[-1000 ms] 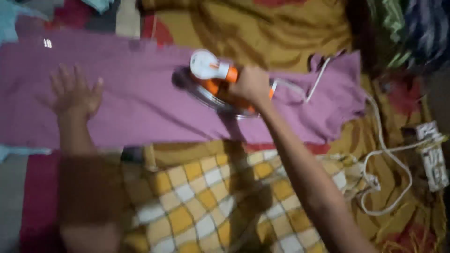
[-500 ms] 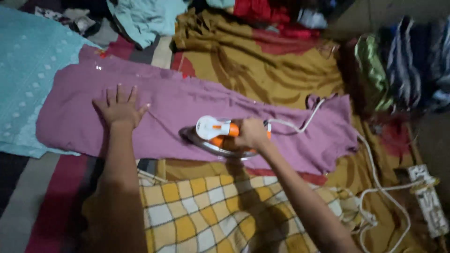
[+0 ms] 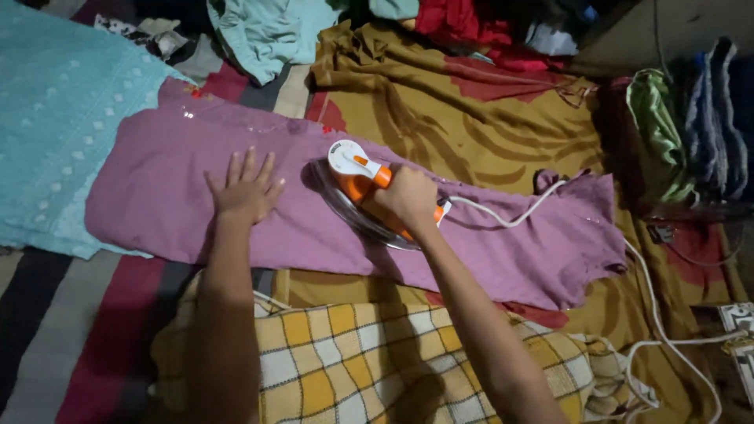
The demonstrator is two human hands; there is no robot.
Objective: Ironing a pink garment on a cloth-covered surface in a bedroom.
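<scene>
Right hand (image 3: 410,198) clamped around the orange iron (image 3: 363,188) on the purple garment (image 3: 157,196), left hand (image 3: 245,188) spread flat just ahead, where 1 careless push could burn fingers.

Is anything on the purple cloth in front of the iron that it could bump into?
Yes. The left hand lies flat on the purple cloth, just beyond the tip of the iron that the right hand grips. Between tip and hand shows only smooth cloth; the white cord trails behind.
</scene>
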